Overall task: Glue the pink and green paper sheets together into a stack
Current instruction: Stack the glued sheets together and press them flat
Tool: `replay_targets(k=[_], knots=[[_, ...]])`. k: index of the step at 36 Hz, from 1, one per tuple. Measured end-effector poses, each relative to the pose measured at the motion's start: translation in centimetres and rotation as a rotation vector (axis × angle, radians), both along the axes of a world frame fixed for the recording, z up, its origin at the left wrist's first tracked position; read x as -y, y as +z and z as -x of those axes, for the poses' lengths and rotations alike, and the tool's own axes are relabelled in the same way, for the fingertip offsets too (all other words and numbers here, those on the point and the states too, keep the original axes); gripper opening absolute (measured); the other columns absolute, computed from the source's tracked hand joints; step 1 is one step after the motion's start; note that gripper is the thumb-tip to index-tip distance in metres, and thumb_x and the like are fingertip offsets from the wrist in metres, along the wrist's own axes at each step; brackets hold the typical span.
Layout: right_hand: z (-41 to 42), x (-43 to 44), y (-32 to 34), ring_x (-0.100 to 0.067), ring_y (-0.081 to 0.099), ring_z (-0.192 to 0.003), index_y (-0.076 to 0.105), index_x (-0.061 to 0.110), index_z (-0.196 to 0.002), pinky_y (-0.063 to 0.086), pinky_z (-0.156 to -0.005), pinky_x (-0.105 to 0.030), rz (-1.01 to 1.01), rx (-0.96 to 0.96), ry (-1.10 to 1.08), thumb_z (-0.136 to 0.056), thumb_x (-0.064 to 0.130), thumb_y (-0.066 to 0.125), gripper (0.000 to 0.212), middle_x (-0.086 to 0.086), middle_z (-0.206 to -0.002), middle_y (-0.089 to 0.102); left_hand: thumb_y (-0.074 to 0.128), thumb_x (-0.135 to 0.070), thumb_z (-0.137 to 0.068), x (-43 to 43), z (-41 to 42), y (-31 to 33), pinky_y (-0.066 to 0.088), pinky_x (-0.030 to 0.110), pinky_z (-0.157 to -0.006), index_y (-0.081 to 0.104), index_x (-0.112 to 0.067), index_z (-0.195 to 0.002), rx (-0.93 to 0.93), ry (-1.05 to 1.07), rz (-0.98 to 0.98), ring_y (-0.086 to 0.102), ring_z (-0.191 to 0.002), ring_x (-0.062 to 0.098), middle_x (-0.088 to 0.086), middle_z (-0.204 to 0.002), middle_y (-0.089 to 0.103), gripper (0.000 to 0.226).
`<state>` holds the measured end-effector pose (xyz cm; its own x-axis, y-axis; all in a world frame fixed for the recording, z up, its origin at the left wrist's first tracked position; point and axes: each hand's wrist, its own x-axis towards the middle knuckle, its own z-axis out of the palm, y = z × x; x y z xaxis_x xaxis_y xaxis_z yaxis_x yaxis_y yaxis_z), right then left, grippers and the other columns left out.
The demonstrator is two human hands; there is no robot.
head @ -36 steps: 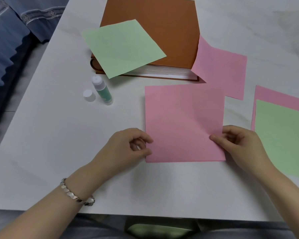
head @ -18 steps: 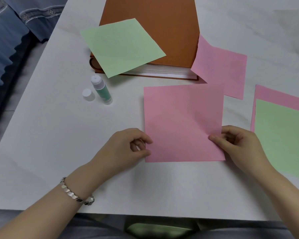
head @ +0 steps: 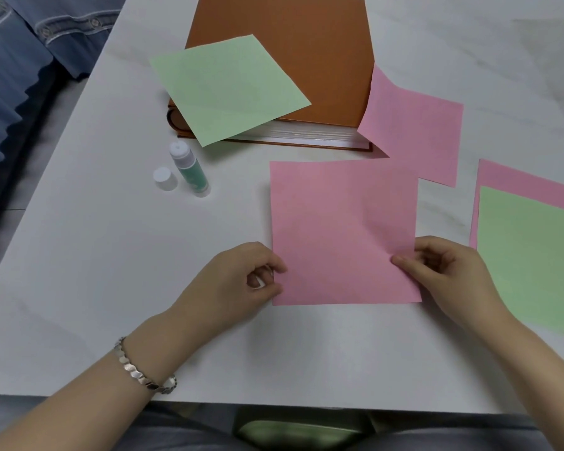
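- Left hand [head: 238,281]: closed narrow, fingers curled in, index and thumb tips on the left edge of the middle pink sheet [head: 342,229] near its lower corner, pinching it.
- Right hand [head: 450,271]: curled likewise, thumb laid on top of the same sheet at its right edge, close to the lower right corner, other fingers tucked in beside that edge; a faint crease in the paper above the thumb.
- Both forearms in from the near edge of the white table [head: 79,255], angled inward toward the sheet, knuckles turned outward; silver bracelet [head: 144,369] on the left wrist.
- Middle pink sheet flat on the table, straight ahead, between the two hands.
- To the right, well apart from the right hand: green sheet [head: 534,255] on top of a pink bottom sheet [head: 528,187], only the pink top and left margins showing.
- Farther back: brown book [head: 300,43], with a second green sheet [head: 228,89] lying askew across its near left corner and a tilted pink sheet [head: 414,131] propped against its right corner.
- Left of the middle sheet: uncapped glue stick [head: 189,169] upright, white cap [head: 163,177] just beside it.
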<state>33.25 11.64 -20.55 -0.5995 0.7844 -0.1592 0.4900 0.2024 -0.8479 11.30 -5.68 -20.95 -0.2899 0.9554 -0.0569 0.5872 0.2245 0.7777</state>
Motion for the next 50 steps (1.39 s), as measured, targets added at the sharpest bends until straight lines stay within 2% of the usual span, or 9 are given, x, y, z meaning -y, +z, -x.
replay_targets(k=[3,6,11,15,19,30,35,40,50], knots=[[0.0,0.0,0.0,-0.006,0.046,-0.052,0.065,0.029,-0.068,0.033,-0.050,-0.010,0.016,-0.013,-0.005,-0.080,0.011,0.071,0.023,0.004,-0.056,0.053,0.065,-0.014,-0.069,0.0,-0.1,-0.1,0.041,0.005,-0.067,0.068,-0.017,-0.087,-0.028,-0.001,-0.005,0.054,-0.072,-0.005,-0.014,-0.079,0.058,0.019],[0.0,-0.1,-0.1,-0.006,0.047,-0.054,0.069,0.028,-0.071,0.035,-0.053,-0.012,0.035,-0.012,0.002,-0.080,0.012,0.071,0.019,-0.002,-0.060,0.056,0.068,-0.013,-0.069,-0.1,0.0,-0.1,0.041,0.005,-0.067,0.067,-0.018,-0.087,-0.038,-0.010,-0.006,0.055,-0.072,-0.005,-0.015,-0.079,0.058,0.019],[-0.2,-0.3,0.1,-0.005,0.044,-0.055,0.067,0.027,-0.079,0.036,-0.056,-0.011,0.077,-0.004,0.022,-0.077,0.010,0.073,0.019,0.001,-0.064,0.053,0.077,-0.003,-0.070,-0.1,0.0,-0.1,0.042,0.008,-0.068,0.063,-0.028,-0.086,-0.027,0.005,0.023,0.056,-0.074,-0.001,-0.012,-0.079,0.059,0.033],[-0.5,-0.6,0.4,-0.012,0.044,-0.059,0.066,0.024,-0.089,0.043,-0.066,-0.022,0.154,0.017,0.074,-0.069,0.004,0.079,0.031,-0.006,-0.073,0.054,0.078,-0.002,-0.071,-0.2,-0.2,0.2,0.042,0.009,-0.069,0.061,-0.029,-0.085,-0.024,0.025,0.053,0.055,-0.077,0.001,-0.012,-0.078,0.059,0.035],[-0.5,-0.7,1.0,-0.004,0.045,-0.054,0.060,0.032,-0.084,0.044,-0.061,-0.008,0.127,0.009,0.061,-0.066,-0.007,0.078,0.046,0.004,-0.072,0.054,0.078,-0.001,-0.070,-0.2,-0.2,0.5,0.042,0.009,-0.070,0.061,-0.028,-0.085,-0.018,0.023,0.064,0.055,-0.078,-0.001,-0.013,-0.077,0.058,0.035],[-0.4,-1.1,1.6,-0.003,0.054,-0.057,0.061,0.035,-0.082,0.049,-0.064,-0.013,0.113,-0.001,0.052,-0.068,-0.009,0.076,0.049,0.006,-0.073,0.059,0.079,-0.002,-0.070,-0.4,-0.3,0.8,0.041,0.007,-0.069,0.061,-0.030,-0.083,-0.014,0.029,0.084,0.055,-0.077,-0.002,-0.013,-0.076,0.058,0.036],[-0.3,-1.2,1.4,-0.004,0.056,-0.058,0.061,0.038,-0.083,0.050,-0.068,-0.018,0.098,0.035,0.075,-0.069,-0.008,0.076,0.050,0.006,-0.073,0.061,0.079,-0.002,-0.070,-0.4,-0.4,0.9,0.042,0.007,-0.069,0.056,-0.039,-0.080,-0.009,0.034,0.082,0.055,-0.077,0.000,-0.013,-0.075,0.058,0.045],[-0.4,-1.1,1.5,-0.001,0.055,-0.056,0.059,0.037,-0.084,0.048,-0.065,-0.010,0.088,0.049,0.073,-0.070,-0.006,0.075,0.048,0.005,-0.075,0.060,0.079,-0.003,-0.070,-0.5,-0.4,1.0,0.041,0.006,-0.069,0.055,-0.040,-0.079,-0.008,0.034,0.090,0.055,-0.078,-0.001,-0.013,-0.076,0.058,0.045],[-0.4,-0.8,1.6,0.000,0.056,-0.060,0.056,0.043,-0.082,0.045,-0.066,-0.006,-0.013,0.100,0.118,-0.073,-0.002,0.075,0.050,0.010,-0.073,0.060,0.079,-0.003,-0.070,-0.4,-0.3,0.6,0.041,0.006,-0.068,0.057,-0.039,-0.081,-0.015,0.024,0.081,0.056,-0.077,-0.001,-0.013,-0.076,0.059,0.043]])
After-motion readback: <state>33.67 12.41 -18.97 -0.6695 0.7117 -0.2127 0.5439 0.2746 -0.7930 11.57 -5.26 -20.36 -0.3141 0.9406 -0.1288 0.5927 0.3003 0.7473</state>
